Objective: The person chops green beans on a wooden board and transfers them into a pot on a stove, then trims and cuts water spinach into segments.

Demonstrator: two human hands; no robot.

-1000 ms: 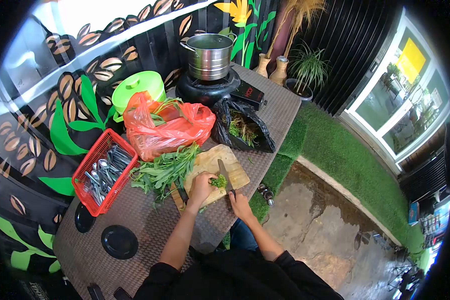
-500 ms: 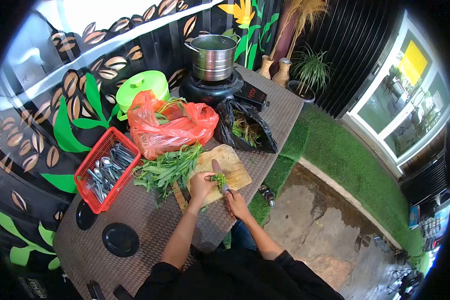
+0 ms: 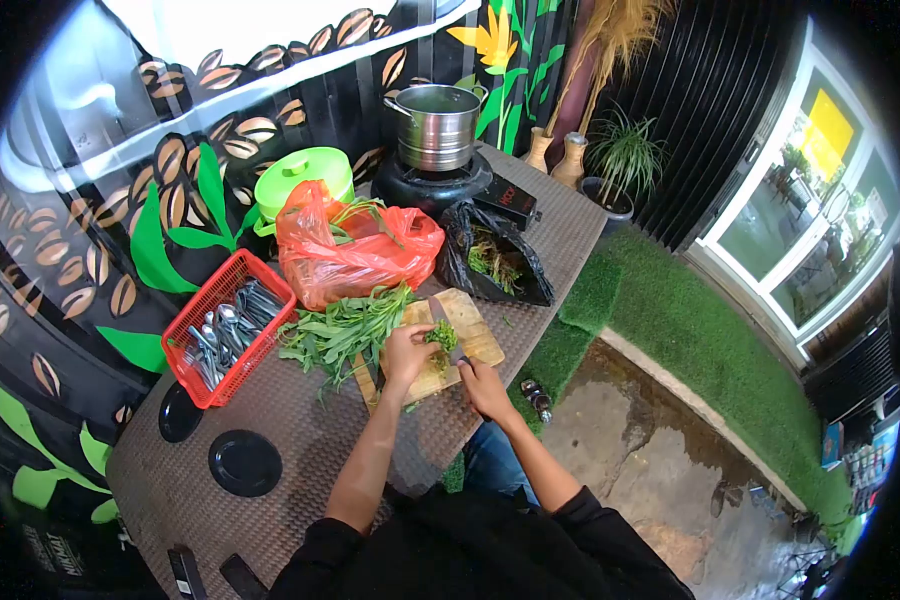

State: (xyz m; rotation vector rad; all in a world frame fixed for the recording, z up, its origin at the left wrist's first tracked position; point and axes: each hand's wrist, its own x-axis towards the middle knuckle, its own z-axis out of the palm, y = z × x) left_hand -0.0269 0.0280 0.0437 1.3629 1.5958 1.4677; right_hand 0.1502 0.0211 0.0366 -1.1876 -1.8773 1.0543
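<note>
My left hand [image 3: 408, 352] is closed around a small bunch of chopped-looking greens [image 3: 443, 340], held over the wooden cutting board [image 3: 482, 338]. In my right hand [image 3: 484, 388] is the handle of a knife [image 3: 457, 354]. Its blade lies across the board, with its middle hidden behind the bunch. To the left of the board, partly overlapping it, spreads a heap of long leafy greens [image 3: 342, 336]. An orange-red plastic bag [image 3: 355, 255] with leaves inside sits behind the heap. A black plastic bag [image 3: 532, 270] holding stems stands beyond the board.
A steel pot [image 3: 438, 135] stands on a black portable stove [image 3: 410, 185]. Beside it is a green lidded pot [image 3: 305, 175]. At left are a red basket [image 3: 232, 385] of cutlery and two black plates [image 3: 245, 462]. The table's right edge [image 3: 560, 300] drops to grass.
The view has shifted slightly. My left hand has moved the bunch a little farther up the board, and my right hand with the knife has shifted slightly to the right.
</note>
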